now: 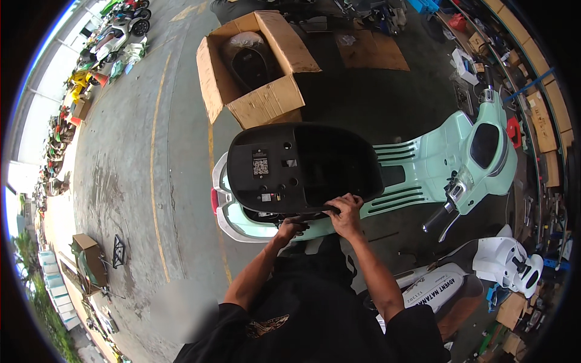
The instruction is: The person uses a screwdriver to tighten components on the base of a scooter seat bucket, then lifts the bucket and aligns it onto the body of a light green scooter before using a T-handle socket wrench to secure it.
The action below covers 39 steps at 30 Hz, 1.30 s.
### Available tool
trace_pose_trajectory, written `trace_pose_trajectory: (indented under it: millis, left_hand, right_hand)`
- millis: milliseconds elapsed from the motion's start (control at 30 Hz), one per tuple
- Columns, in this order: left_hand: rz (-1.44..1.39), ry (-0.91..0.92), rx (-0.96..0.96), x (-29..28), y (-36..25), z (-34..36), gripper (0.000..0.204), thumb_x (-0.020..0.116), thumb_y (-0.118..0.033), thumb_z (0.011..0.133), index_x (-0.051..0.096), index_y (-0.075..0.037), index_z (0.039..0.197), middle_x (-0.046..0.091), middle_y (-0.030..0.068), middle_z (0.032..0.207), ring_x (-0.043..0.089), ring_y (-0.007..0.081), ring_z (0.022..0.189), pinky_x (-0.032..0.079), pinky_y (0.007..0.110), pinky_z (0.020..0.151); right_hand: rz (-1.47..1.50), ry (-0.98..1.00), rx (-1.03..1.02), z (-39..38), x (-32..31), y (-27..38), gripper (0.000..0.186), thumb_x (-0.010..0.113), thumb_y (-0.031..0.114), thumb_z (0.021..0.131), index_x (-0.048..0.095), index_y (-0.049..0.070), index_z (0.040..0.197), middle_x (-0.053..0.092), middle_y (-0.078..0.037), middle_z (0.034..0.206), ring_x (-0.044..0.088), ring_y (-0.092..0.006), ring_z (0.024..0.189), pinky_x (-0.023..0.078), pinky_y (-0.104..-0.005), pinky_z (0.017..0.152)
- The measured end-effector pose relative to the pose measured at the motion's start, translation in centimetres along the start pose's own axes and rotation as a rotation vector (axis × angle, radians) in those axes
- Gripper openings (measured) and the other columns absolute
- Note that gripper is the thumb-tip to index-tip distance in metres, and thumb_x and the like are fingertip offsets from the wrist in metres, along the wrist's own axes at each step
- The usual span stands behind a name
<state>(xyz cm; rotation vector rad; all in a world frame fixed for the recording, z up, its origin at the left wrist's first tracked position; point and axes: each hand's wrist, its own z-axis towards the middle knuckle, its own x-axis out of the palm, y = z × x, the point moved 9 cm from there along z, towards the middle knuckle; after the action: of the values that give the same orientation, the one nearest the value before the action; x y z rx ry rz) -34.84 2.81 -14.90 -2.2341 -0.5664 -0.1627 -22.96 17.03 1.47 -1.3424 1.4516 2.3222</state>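
A mint-green scooter [433,142] stands across in front of me, its handlebar to the right. Over its rear body lies a black moulded seat tub [266,148], with a deep hollow on the right and small holes and labels on the left. My right hand [346,215] has its fingers curled over the tub's near rim and grips it. My left hand [293,228] is closed just below the same rim, beside a gap between tub and green body. Something dark sticks out by its fingers, too small to name.
Beyond the scooter stands an open cardboard box [266,106] with a black moulded part inside. A white scooter [508,260] is close at my right. Shelves [538,121] with boxes line the right side. Parked motorbikes [124,33] stand far left; a cardboard carton [89,260] sits nearer.
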Motion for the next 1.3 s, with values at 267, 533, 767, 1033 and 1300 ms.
trace_pose_trajectory:
  millis: [267, 533, 767, 1033, 1300]
  left_hand:
    - [0.464, 0.120, 0.259, -0.3, 0.9, 0.0, 0.044, 0.048, 0.002, 0.065, 0.063, 0.004, 0.107, 0.066, 0.0169, 0.101, 0.064, 0.0263, 0.096, 0.049, 0.034, 0.083]
    - [0.992, 0.202, 0.951, 5.2, -2.6, -1.1, 0.049, 0.041, 0.009, 0.069, 0.061, 0.002, 0.112, 0.064, 0.0218, 0.109, 0.061, 0.0363, 0.103, 0.049, 0.042, 0.089]
    - [1.134, 0.231, 0.755, 8.6, -3.3, 0.9, 0.046, 0.043, 0.006, 0.064, 0.065, -0.001, 0.104, 0.065, 0.0186, 0.107, 0.059, 0.0357, 0.104, 0.043, 0.042, 0.096]
    - [1.240, 0.530, 0.787, 11.3, -1.3, 2.5, 0.030, 0.046, 0.002, 0.073, 0.060, -0.006, 0.098, 0.063, 0.0151, 0.105, 0.057, 0.0354, 0.104, 0.043, 0.044, 0.090]
    - [1.108, 0.389, 1.030, 9.7, -2.0, 1.2, 0.013, 0.055, -0.002, 0.077, 0.056, -0.002, 0.090, 0.058, 0.0148, 0.099, 0.058, 0.0344, 0.088, 0.045, 0.043, 0.081]
  right_hand:
    - [-0.101, 0.320, 0.035, 1.3, 1.8, 1.2, 0.022, 0.072, 0.023, 0.075, 0.068, 0.014, 0.094, 0.065, 0.002, 0.090, 0.056, -0.0192, 0.096, 0.027, -0.0453, 0.097]
    - [-0.224, 0.086, 0.026, -1.4, -2.1, 0.8, 0.049, 0.077, 0.026, 0.068, 0.061, 0.017, 0.113, 0.056, 0.002, 0.115, 0.049, -0.0220, 0.110, 0.025, -0.0498, 0.102]
    - [-0.044, -0.411, 0.265, -7.3, -5.8, -5.2, 0.050, 0.071, 0.020, 0.075, 0.054, 0.015, 0.123, 0.050, -0.010, 0.123, 0.047, -0.0290, 0.113, 0.032, -0.0472, 0.098]
    - [0.142, -0.129, 0.696, -12.2, 4.8, -17.7, 0.051, 0.068, 0.013, 0.076, 0.053, 0.011, 0.124, 0.050, -0.019, 0.127, 0.046, -0.0367, 0.119, 0.040, -0.0440, 0.098]
    - [-0.104, -0.033, 0.638, -9.8, 4.0, -16.5, 0.012, 0.061, 0.014, 0.080, 0.062, 0.007, 0.090, 0.064, -0.014, 0.085, 0.060, -0.0356, 0.086, 0.047, -0.0445, 0.077]
